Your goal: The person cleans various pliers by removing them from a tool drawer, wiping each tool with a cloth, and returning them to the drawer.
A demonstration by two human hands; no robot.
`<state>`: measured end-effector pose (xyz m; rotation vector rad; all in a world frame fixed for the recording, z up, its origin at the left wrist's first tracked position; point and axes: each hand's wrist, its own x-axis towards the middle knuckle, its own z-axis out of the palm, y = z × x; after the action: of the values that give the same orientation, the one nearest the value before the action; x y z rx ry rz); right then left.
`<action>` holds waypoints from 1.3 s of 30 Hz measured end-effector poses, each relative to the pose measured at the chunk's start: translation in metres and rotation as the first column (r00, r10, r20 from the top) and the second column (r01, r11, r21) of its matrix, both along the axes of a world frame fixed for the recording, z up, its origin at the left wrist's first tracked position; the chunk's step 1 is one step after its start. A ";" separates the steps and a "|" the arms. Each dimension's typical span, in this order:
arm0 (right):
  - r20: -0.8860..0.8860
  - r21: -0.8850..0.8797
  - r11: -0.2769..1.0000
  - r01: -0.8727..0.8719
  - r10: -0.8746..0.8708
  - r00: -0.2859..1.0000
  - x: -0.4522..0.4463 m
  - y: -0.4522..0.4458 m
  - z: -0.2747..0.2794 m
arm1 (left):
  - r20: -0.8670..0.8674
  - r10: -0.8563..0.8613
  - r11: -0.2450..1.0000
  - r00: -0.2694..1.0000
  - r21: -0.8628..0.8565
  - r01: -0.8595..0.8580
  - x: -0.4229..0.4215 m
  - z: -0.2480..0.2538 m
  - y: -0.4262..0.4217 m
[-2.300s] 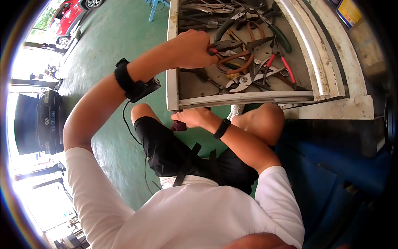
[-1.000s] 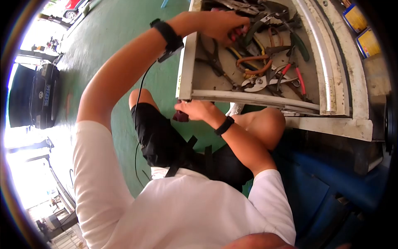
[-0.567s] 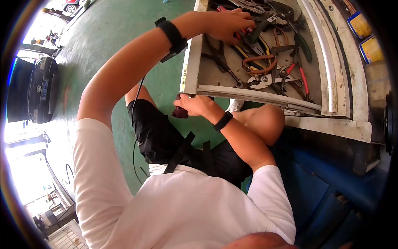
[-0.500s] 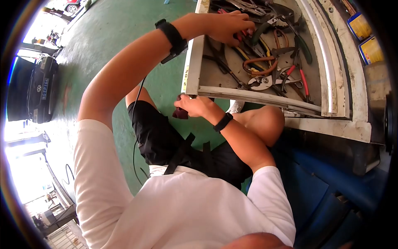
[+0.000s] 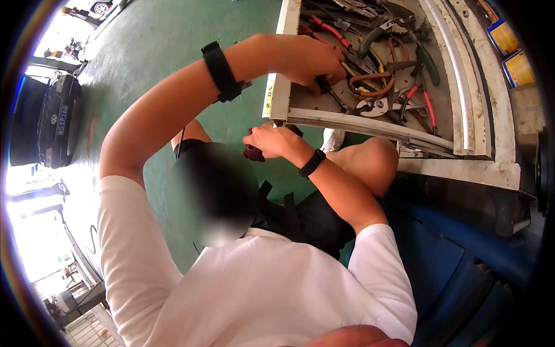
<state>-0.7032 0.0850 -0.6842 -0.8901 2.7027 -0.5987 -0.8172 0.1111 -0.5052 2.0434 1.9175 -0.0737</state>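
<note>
My left hand (image 5: 315,58) reaches over the drawer's side into a metal tool drawer (image 5: 370,121). Its fingers curl down around dark-handled pliers (image 5: 330,93), whose far part is hidden under the hand. Close to its fingers lie red-handled pliers (image 5: 330,30), brown-handled pliers (image 5: 370,84) and green-handled pliers (image 5: 428,63). Grey slip-joint pliers (image 5: 374,106) rest by the drawer's front edge. Below the drawer's corner, my right hand (image 5: 274,140) is closed on a dark red cloth (image 5: 253,152), bunched up and partly covered by the fingers.
The drawer belongs to a worn white cabinet (image 5: 485,173). Yellow-and-blue cans (image 5: 517,69) stand at its right. My bent knee (image 5: 378,168) is beneath the drawer. A dark car (image 5: 60,118) is at the far left, across the green floor (image 5: 156,52).
My left hand has shifted from the red-handled pliers toward the drawer's near corner, onto the dark-handled pliers. The red handles now show. My right hand stays below the drawer with the cloth.
</note>
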 end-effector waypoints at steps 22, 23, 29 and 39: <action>-0.042 -0.027 0.996 -0.087 0.086 0.995 -0.008 -0.012 0.000 | -0.478 -0.015 0.936 0.878 0.301 0.180 0.003 0.023 -0.006; -0.052 -0.026 0.996 -0.091 0.090 0.995 -0.008 -0.012 0.000 | -0.500 -0.010 0.911 0.866 0.353 0.214 0.001 0.024 -0.007; -0.024 0.024 0.992 -0.120 0.121 0.992 -0.011 -0.013 0.005 | -0.310 -0.152 0.893 0.938 0.363 0.265 -0.017 0.050 -0.022; -0.015 0.019 0.992 -0.122 0.122 0.992 -0.016 -0.009 0.011 | 0.239 0.437 0.645 0.867 0.589 -0.488 -0.034 0.037 -0.095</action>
<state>-0.7190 0.0762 -0.6731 -1.0511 2.6397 -0.5422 -0.8513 0.0163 -0.4681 1.7484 2.5970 0.8889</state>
